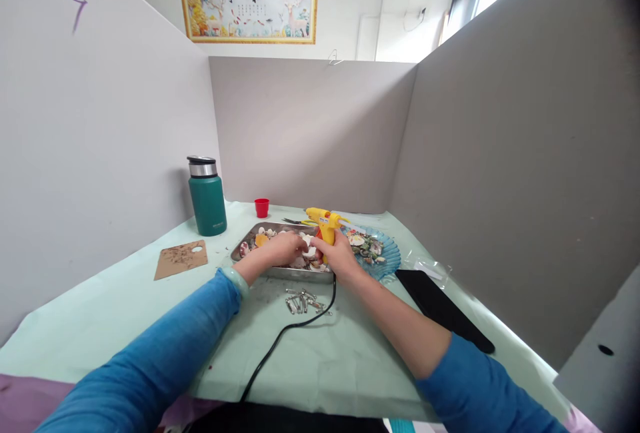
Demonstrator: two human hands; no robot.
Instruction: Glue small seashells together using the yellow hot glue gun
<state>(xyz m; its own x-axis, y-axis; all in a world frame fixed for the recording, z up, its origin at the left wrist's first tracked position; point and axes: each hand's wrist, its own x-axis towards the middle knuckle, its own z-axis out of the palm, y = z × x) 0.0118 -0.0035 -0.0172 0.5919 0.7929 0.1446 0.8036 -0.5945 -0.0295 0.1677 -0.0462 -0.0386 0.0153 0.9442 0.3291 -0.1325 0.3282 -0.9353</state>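
My right hand (339,254) grips a yellow glue gun (324,221) upright by its handle, at the right end of a metal tray (250,238) of shells. Its black cord (285,334) runs back toward me across the cloth. My left hand (283,248) reaches over the tray with its fingers pinched on a small white shell (309,251) beside the gun's handle. Both forearms wear blue sleeves, and a pale bangle sits on my left wrist.
A blue glass plate (391,258) of shells lies right of the tray. Metal clips (301,301) lie in front of it. A green flask (207,196), a red cup (261,207), a brown card (181,259) and a black flat object (443,309) rest on the pale green cloth. Grey partitions enclose three sides.
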